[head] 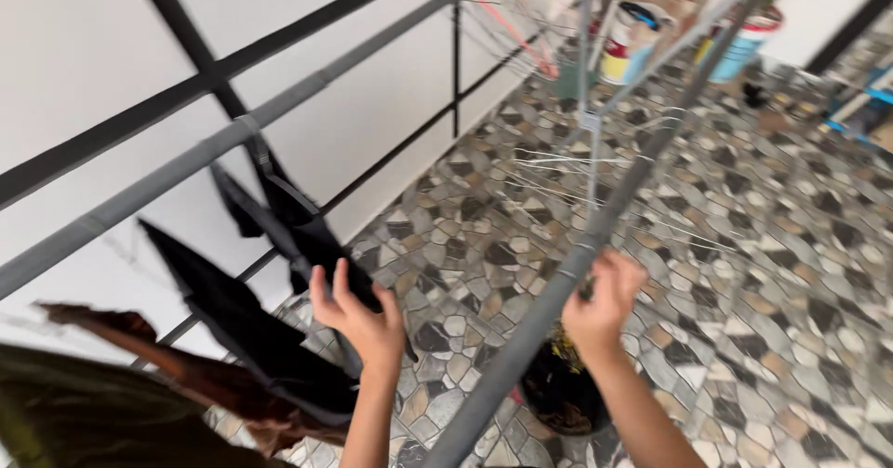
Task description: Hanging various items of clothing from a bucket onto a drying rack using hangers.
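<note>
Drying rack: the grey drying rack [558, 287] is what both your hands are on or near in the head view; its near rail runs from about 6 o'clock up toward 1 o'clock, and a second grey rail crosses from 9 o'clock up to 12.
Right hand: your right hand [603, 302] sits just right of centre, fingers curled over the near rail, so it's closed around the bar itself.
Left hand: your left hand [358, 317] is a bit left of centre, around 7 o'clock from the middle, palm up at the dark cloth, fingers together and reaching into the fabric. Honestly can't tell if it's pinching the cloth or just pressed against it.
Dark garments: black garments [270, 338] hang off the rack at 8 o'clock, draped one behind the other, touching your left fingers.
Brown cloth: a brownish piece [186, 375] pokes out at the lower left, blurred, just below the black ones.
Thin wires: pale drying lines [577, 166] stretch between the rails near 1 o'clock.
Dark pot: a round dark pot [558, 394] sits on the floor right under your right wrist, partly hidden by the rail.
Floor: mosaic stone floor [772, 273] fills the right side.
Buckets: white tubs [633, 40] stand far off at 12 to 1 o'clock, blurry.
</note>
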